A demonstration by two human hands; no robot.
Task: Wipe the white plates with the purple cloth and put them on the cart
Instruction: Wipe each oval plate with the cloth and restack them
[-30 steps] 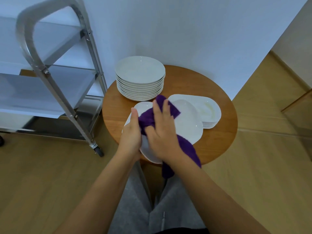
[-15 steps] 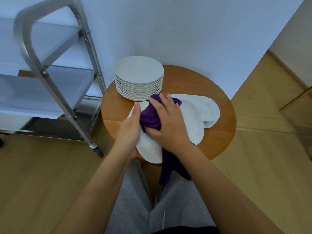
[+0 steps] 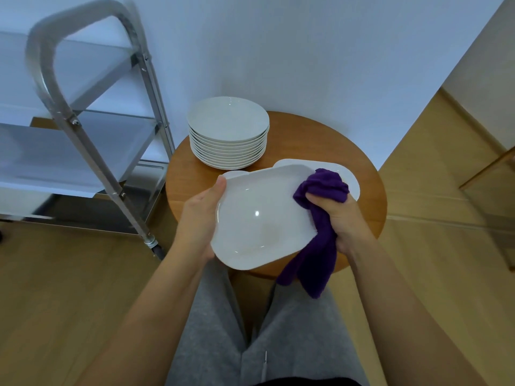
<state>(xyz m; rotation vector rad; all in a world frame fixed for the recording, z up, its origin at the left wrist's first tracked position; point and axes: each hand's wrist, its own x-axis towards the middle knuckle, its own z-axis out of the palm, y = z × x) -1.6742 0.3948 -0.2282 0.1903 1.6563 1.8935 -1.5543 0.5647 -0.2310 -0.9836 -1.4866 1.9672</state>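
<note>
Off the plate's middle goes the purple terry cloth [image 3: 320, 218], now bunched in the right hand [image 3: 338, 215] at the right rim, tail dangling. Left hand [image 3: 199, 218] clamps the opposite rim, thumb on top, so the white glazed, rounded-rectangular plate [image 3: 262, 215] hangs tilted above the round wooden table [image 3: 367, 207]. Looks stiff, slick and breakable: best gripped by the rims, both sides. Behind sit the stack of round white plates [image 3: 228, 129] and more oblong ones [image 3: 331, 168]; steel cart [image 3: 83, 129] waits left.
</note>
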